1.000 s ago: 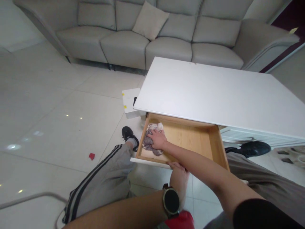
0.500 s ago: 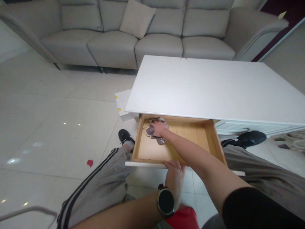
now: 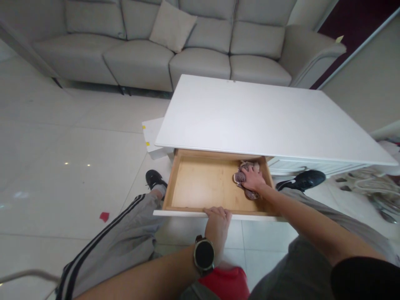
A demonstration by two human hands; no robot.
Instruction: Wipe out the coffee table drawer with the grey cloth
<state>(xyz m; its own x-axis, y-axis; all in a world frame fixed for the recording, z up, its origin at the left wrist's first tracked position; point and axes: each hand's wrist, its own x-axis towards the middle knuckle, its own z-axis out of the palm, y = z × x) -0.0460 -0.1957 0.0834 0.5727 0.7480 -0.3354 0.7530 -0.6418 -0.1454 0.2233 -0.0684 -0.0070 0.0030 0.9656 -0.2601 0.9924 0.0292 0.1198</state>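
Note:
A wooden drawer [image 3: 200, 183] with a white front is pulled out from under the white table [image 3: 250, 121]. My left hand [image 3: 218, 218], with a watch [image 3: 204, 254] on its wrist, grips the top edge of the drawer front, fingers hooked over it. Inside the drawer, my right hand [image 3: 252, 178] presses a crumpled grey-brown cloth [image 3: 240, 177] onto the bottom near the right wall. Its fingers lie over the cloth and hide part of it.
A grey sofa [image 3: 137, 58] with a cushion [image 3: 173, 27] stands behind the table. A white box [image 3: 152, 135] sits at the table's left. My shoes [image 3: 154, 178] flank the drawer. A red scrap [image 3: 104, 216] lies on the floor, and something red [image 3: 225, 283] is below my left wrist.
My right hand has moved the cloth from the drawer's left side across to its right side. My left hand keeps its hold on the drawer front. The view has shifted slightly right.

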